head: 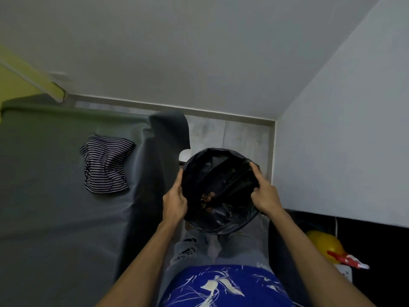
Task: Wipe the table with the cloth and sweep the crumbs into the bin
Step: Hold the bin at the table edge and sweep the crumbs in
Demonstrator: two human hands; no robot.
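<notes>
Nearest in, both hands are on the bin (221,231). The left hand (174,201) clasps the left rim with its forefinger laid up the side, and the right hand (265,196) pinches the right rim, thumb hooked inside over the black liner (223,167). The bin hangs between them, just right of the table (55,213), with brown crumbs (207,198) down inside. It looks light, and the liner slick, so the stiff rim is the place to grip. Farther left, the striped cloth (106,165) lies crumpled on the table.
</notes>
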